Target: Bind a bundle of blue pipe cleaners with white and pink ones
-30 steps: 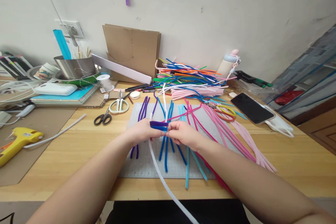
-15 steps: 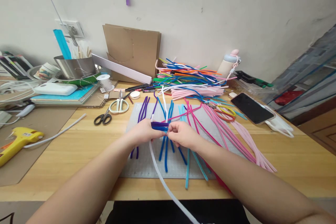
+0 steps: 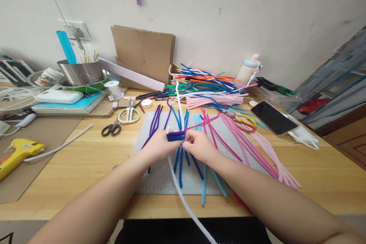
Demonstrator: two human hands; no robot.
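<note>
My left hand (image 3: pixel 160 145) is closed on a short woven band of purple and blue pipe cleaners (image 3: pixel 176 136), held above the grey cutting mat (image 3: pixel 162 183). At the band's right end, my right hand (image 3: pixel 198 145) pinches with its thumb and fingers. From that end a white pipe cleaner (image 3: pixel 180 106) sticks up and away. A long white strip (image 3: pixel 183 202) hangs from beneath my left hand toward my lap. Purple pipe cleaners (image 3: pixel 154 122) lie left of the hands, blue ones (image 3: pixel 180 171) below them, and light blue ones (image 3: pixel 204 187) to the right.
Pink pipe cleaners (image 3: pixel 257 148) fan out rightward, near a phone (image 3: pixel 274 117). A mixed pile of pipe cleaners (image 3: pixel 211 84) lies behind. Black scissors (image 3: pixel 111 129), white-handled scissors (image 3: pixel 129 115) and a yellow glue gun (image 3: pixel 21 154) are on the left.
Both hands and the band have shifted slightly; the band sits a little higher and to the right. The upright white pipe cleaner now reaches higher. Both grips look the same.
</note>
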